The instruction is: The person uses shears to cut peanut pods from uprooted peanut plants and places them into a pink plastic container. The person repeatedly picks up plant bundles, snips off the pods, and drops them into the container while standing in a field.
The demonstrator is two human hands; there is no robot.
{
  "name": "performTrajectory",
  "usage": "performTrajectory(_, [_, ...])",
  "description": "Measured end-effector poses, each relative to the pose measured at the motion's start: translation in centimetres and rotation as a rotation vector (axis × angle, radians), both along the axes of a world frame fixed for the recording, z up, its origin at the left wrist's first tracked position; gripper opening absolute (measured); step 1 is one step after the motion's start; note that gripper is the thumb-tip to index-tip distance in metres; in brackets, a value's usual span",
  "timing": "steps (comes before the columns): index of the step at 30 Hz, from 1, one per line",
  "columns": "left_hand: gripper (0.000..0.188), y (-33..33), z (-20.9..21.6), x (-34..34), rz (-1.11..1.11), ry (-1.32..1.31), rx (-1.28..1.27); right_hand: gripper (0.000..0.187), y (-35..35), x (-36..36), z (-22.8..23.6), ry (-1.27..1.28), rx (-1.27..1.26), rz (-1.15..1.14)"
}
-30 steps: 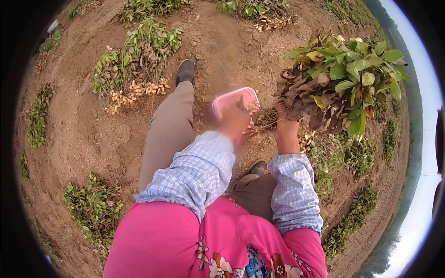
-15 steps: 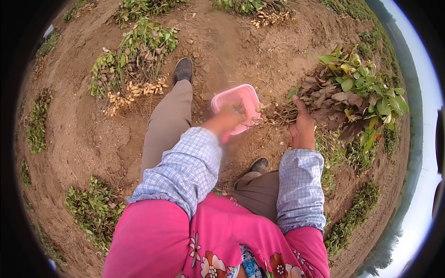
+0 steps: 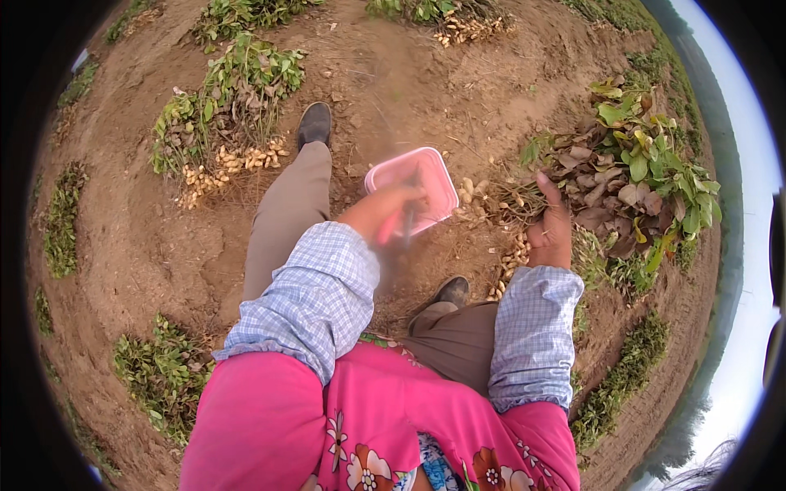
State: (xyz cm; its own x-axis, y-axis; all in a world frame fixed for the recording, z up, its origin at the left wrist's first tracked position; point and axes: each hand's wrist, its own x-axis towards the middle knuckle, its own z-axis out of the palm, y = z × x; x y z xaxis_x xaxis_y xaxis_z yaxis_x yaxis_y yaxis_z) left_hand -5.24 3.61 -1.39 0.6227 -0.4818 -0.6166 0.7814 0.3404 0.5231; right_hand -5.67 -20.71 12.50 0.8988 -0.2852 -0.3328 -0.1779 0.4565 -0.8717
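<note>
My right hand (image 3: 550, 229) is closed round the stems of an uprooted bunch of peanut plants (image 3: 626, 176). Its green and brown leaves spread to the right, while the pods (image 3: 472, 195) on its roots point left, toward a pink plastic basket (image 3: 440, 184). Over that basket is my left hand (image 3: 395, 203), smeared by motion. Its fingers, and anything in them, cannot be made out. More peanut pods (image 3: 513, 260) show just beside my right wrist.
Brown soil lies around my shoes. Another pulled bunch of peanut plants (image 3: 237, 114), pods exposed, lies at the upper left, and one more (image 3: 471, 20) at the top. Leafy heaps (image 3: 160, 372) lie at lower left and along the right.
The plant bunch in my right hand has shifted and turned slightly, so pods now show by my right wrist. My left hand stays over the basket, still blurred.
</note>
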Motion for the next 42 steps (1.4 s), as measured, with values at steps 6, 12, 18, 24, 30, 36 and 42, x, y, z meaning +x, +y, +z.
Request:
performTrajectory(6, [0.049, 1.5, 5.4, 0.2, 0.007, -0.306, 0.099, 0.030, -1.2, 0.0, 0.0, -0.067, 0.088, 0.018])
performTrajectory(12, [0.049, 1.9, 8.8, 0.6, 0.029, -0.420, 0.149, 0.031, -1.4, -0.4, 0.4, -0.083, 0.151, 0.026])
performTrajectory(18, [0.028, 1.7, 13.4, 0.0, -0.033, -0.462, -0.057, 0.029, -1.8, -0.7, 0.9, -0.145, 0.274, 0.019])
performTrajectory(24, [0.031, 0.9, 15.8, -1.8, -0.572, -0.892, 0.406, 0.030, -2.2, -0.9, 0.8, -0.212, 0.285, 0.060])
performTrajectory(30, [0.033, -0.4, 15.1, -3.2, -0.640, -0.577, 0.329, 0.033, -1.3, -1.5, 1.9, -0.245, 0.300, 0.075])
performTrajectory(36, [0.032, -0.6, 15.2, -3.4, -0.604, -0.517, 0.241, 0.038, -1.6, -1.6, 1.8, -0.243, 0.314, 0.082])
performTrajectory(42, [0.032, 0.9, 16.8, -3.2, -0.636, -0.433, 0.165, 0.037, -1.9, -1.3, 1.5, -0.267, 0.307, 0.055])
